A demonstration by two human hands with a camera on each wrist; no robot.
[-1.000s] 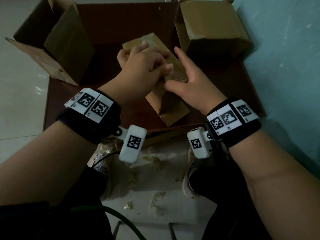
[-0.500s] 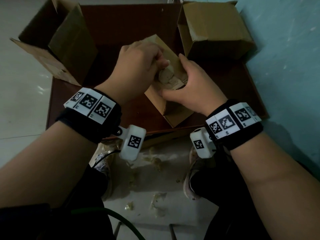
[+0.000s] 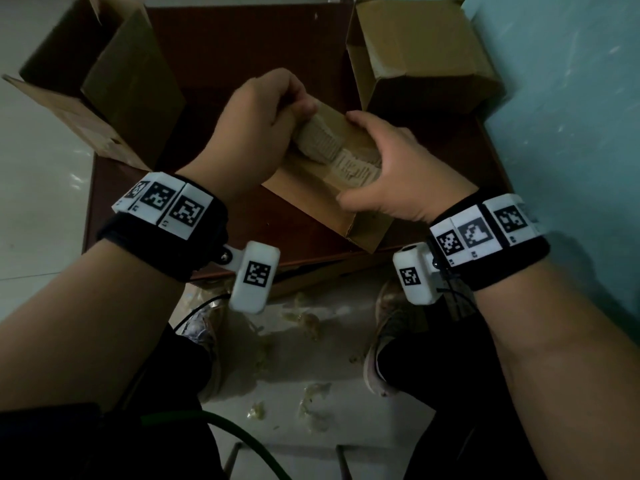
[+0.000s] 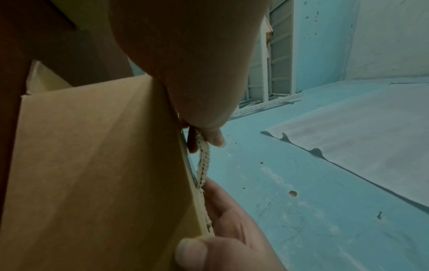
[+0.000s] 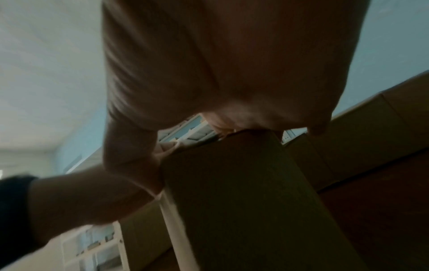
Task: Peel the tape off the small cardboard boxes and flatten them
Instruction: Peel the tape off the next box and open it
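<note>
on the dark brown table [image 3: 145, 216], near its front edge, the small cardboard box [image 3: 311, 206] lies at an angle between the two hands. the left hand [image 3: 256, 119] has its fingers curled and pinches the end of a pale strip of tape [image 3: 320, 142] with a printed label on it; the strip is lifted off the top of the box at that end and is crumpled, while its other end is stuck to the cardboard under the right hand. in the left wrist view the strip [image 4: 203, 161] shows as a thin twisted band that runs from the thumb and finger down to the box edge [image 4: 181, 146]. the right hand [image 3: 388, 171] grips the box from the right side, the thumb on the near edge and the fingers curved over the top, so it holds the box steady on the table. the right wrist view is blurred, but it shows the palm [image 5: 243, 73] pressed on the upper end of the box [image 5: 243, 192].

at the far left of the table an opened cardboard box [image 3: 114, 81] stands with its flaps up, partly over the table edge. at the far right a second cardboard box [image 3: 422, 53] lies beside the blue wall [image 3: 568, 116]. on the pale floor [image 3: 311, 358] under the table, between the person's shoes [image 3: 388, 323], small crumpled bits of tape [image 3: 308, 320] are scattered
</note>
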